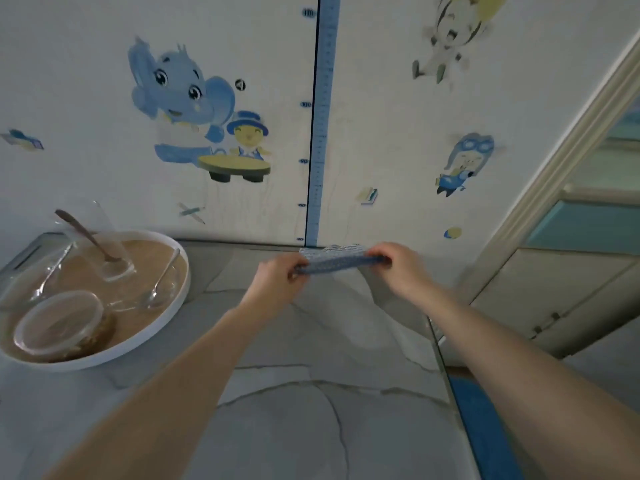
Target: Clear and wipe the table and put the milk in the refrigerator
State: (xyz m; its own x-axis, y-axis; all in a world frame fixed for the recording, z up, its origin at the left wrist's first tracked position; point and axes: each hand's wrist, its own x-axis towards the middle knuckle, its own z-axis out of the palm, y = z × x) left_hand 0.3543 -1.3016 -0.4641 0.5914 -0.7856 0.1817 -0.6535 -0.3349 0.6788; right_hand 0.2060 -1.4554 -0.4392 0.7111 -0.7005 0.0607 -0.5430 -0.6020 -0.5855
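A blue-and-white patterned cloth (337,259) is stretched between my two hands near the far edge of the grey marble table (311,393). My left hand (280,277) pinches its left end and my right hand (398,268) pinches its right end, just above the tabletop by the wall. On the left stands a round white-rimmed tray (173,299) with a wooden floor. It carries a lidded clear container (62,327), a glass with a spoon in it (107,247), and further glassware with spoons (159,285). No milk is in view.
The wall with cartoon stickers and a blue height chart (323,133) runs directly behind the table. The table's right edge (446,368) drops off to a blue seat (485,427). A cream door frame and cabinet (571,271) stand at the right.
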